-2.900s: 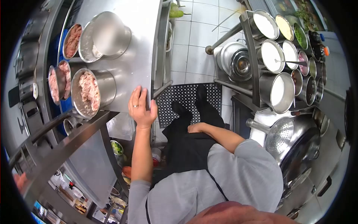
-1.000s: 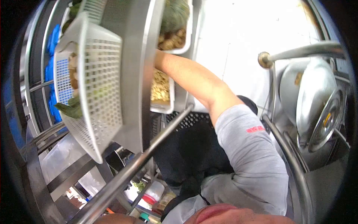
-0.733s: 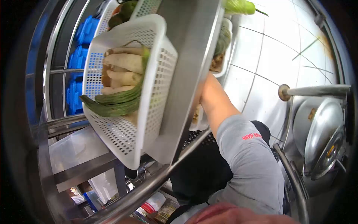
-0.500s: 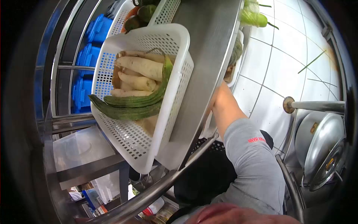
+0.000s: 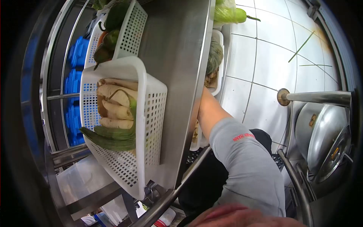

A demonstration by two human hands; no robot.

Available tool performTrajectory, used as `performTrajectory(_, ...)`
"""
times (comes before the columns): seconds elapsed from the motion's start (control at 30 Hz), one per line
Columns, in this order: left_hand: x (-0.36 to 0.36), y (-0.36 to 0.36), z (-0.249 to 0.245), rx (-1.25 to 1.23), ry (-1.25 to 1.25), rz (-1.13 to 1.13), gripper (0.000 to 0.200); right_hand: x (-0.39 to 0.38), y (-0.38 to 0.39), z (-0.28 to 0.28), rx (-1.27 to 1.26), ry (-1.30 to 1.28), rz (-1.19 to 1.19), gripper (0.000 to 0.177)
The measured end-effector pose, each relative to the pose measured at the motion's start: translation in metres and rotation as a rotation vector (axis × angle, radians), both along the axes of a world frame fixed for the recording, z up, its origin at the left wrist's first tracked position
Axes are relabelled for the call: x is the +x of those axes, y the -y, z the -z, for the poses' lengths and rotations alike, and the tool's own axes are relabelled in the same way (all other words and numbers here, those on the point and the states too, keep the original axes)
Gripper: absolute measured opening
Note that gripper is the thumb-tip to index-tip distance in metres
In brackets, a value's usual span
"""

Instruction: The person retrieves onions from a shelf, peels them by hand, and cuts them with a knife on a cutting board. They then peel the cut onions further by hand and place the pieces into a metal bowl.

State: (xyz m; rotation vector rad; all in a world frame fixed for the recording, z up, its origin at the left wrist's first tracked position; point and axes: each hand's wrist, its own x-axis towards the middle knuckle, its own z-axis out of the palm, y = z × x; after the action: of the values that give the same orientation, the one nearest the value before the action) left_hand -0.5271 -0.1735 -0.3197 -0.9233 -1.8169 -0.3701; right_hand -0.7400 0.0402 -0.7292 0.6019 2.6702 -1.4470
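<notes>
My right forearm [image 5: 211, 109], in a grey sleeve, reaches under the edge of the steel shelf [image 5: 174, 75]. The shelf covers the hand, so its fingers and anything in them are hidden. Close to the wrist, on a lower level, is a white basket [image 5: 216, 89] with a dark green, pumpkin-like vegetable [image 5: 214, 56] and brown, knobbly pieces [image 5: 211, 78]. On the shelf above stands a white perforated basket [image 5: 154, 113]. It holds white radishes [image 5: 113, 94] and long, ridged green gourds [image 5: 111, 138]. My left hand is outside the view.
Another perforated basket [image 5: 132, 32] with dark green vegetables [image 5: 107, 45] stands behind. A plastic-wrapped green vegetable [image 5: 227, 15] juts over the white tiled floor [image 5: 242, 56]. Metal pots [image 5: 321, 132] and a steel rail [image 5: 317, 97] are at right; blue containers [image 5: 75, 87] at left.
The view has shifted, so the shelf and radish basket appear lower and farther left. More of the lower basket shows. My right forearm still reaches under the shelf edge.
</notes>
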Motion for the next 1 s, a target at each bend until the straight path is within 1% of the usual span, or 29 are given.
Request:
performTrajectory(0.47, -0.018, -0.006, -0.002, -0.007, 0.016, -0.010, 0.044, -0.018, 0.010, 0.008, -0.242, 0.060, 0.088, 0.046)
performTrajectory(1.0, -0.020, -0.007, -0.003, -0.008, 0.021, -0.013, 0.041, -0.032, 0.015, 0.018, -0.406, 0.087, 0.156, 0.048)
